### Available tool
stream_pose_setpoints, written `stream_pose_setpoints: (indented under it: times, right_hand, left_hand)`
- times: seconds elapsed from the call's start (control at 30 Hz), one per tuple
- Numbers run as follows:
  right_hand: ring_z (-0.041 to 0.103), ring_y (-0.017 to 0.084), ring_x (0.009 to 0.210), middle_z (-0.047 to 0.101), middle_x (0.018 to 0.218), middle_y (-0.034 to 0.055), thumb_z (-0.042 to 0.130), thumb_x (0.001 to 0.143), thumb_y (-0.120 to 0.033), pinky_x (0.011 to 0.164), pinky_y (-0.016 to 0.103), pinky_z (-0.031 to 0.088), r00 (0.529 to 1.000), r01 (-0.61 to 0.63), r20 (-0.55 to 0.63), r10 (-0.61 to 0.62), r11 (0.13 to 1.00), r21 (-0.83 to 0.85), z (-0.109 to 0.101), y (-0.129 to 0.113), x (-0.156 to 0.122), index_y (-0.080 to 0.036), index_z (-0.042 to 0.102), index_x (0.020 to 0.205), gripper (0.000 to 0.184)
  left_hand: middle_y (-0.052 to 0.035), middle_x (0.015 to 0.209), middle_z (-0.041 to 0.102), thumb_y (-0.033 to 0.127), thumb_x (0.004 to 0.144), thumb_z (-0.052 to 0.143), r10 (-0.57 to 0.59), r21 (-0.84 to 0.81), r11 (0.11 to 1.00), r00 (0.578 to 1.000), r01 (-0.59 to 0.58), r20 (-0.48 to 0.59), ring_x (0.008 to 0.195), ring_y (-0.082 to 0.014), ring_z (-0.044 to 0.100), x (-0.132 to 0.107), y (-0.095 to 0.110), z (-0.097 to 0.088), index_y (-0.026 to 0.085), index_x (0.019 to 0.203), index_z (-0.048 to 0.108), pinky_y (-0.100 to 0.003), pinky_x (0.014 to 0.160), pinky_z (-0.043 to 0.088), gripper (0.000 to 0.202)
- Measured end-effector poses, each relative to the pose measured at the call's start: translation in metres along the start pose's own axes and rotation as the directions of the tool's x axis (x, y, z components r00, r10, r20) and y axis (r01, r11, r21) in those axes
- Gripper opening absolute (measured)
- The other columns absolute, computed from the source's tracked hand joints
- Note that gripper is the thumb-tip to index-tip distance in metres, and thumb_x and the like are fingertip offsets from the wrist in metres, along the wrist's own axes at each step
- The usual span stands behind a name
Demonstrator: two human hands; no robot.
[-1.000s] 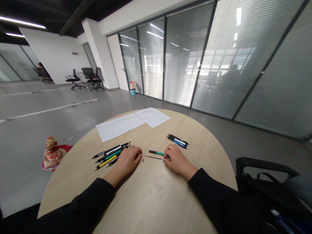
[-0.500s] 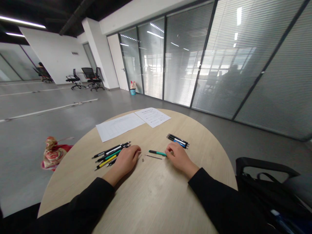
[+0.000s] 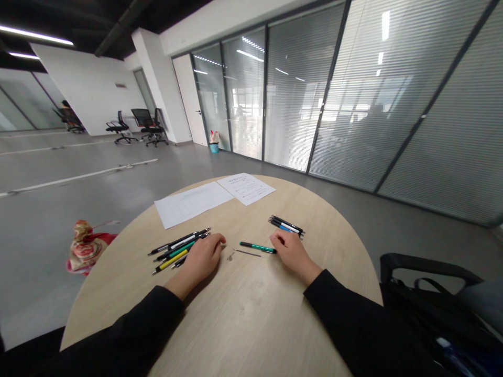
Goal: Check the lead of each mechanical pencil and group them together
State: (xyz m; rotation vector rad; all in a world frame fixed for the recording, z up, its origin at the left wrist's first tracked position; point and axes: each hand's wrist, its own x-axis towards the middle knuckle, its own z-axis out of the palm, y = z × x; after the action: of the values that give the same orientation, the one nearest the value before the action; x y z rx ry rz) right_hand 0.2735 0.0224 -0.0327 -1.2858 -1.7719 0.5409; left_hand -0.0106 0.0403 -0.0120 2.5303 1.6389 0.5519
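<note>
My left hand [image 3: 202,257] lies palm down on the round wooden table [image 3: 243,314], its fingers stretched loosely beside a row of several pens [image 3: 176,248], holding nothing. My right hand [image 3: 293,251] rests with its fingers curled. It lies just behind the end of a green pen [image 3: 257,246] and close to a small bundle of black, white and blue pens [image 3: 286,226]. A thin dark refill [image 3: 248,253] and a tiny metal part [image 3: 230,256] lie on the table between my hands.
Two printed sheets [image 3: 192,202] [image 3: 246,188] lie at the table's far side. A black chair with a bag [image 3: 424,293] stands at my right. A red and gold bundle [image 3: 84,246] sits on the floor at left. Glass partitions stand behind.
My right hand has let go of the green pen and slid right and back toward the pen bundle. My left hand drew slightly left, leaving the tiny metal part on the table.
</note>
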Motion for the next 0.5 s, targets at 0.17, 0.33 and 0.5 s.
stream_pose_setpoints:
  times: [0.17, 0.33, 0.5]
  right_hand:
    - [0.042, 0.013, 0.057, 0.044, 0.056, -0.004, 0.049, 0.091, -0.028, 0.058, 0.027, 0.028, 1.0, 0.006, -0.007, -0.006, 1.0, -0.021, -0.0009, -0.0011, -0.0004, -0.021, 0.04, 0.059, 0.034]
    - [0.045, 0.013, 0.058, 0.048, 0.058, -0.0034, 0.051, 0.09, -0.026, 0.058, 0.027, 0.03, 1.0, 0.008, 0.008, -0.008, 0.999, -0.035, 0.0002, 0.0009, 0.0, -0.02, 0.046, 0.06, 0.031]
    - [0.048, 0.013, 0.061, 0.053, 0.062, -0.0019, 0.054, 0.088, -0.022, 0.06, 0.026, 0.031, 1.0, 0.022, 0.023, -0.021, 0.998, -0.061, 0.0005, 0.0026, 0.0005, -0.019, 0.054, 0.064, 0.025]
  left_hand:
    - [-0.0107, 0.097, 0.075, 0.02, 0.092, 0.039, 0.005, -0.014, 1.0, 1.0, -0.005, 0.008, 0.092, -0.0273, 0.07, 0.0, 0.0027, -0.0027, 0.018, 0.095, 0.065, -0.041, 0.085, 0.052, 0.027]
    - [-0.0095, 0.094, 0.075, 0.02, 0.092, 0.04, 0.019, -0.019, 1.0, 1.0, -0.019, 0.001, 0.089, -0.0261, 0.07, -0.0001, 0.0043, -0.0029, 0.019, 0.094, 0.065, -0.039, 0.084, 0.052, 0.025]
    - [-0.0099, 0.094, 0.074, 0.02, 0.092, 0.041, 0.063, -0.057, 0.996, 0.998, -0.063, 0.001, 0.089, -0.0258, 0.069, -0.0002, 0.0038, -0.0008, 0.018, 0.094, 0.064, -0.039, 0.084, 0.052, 0.024]
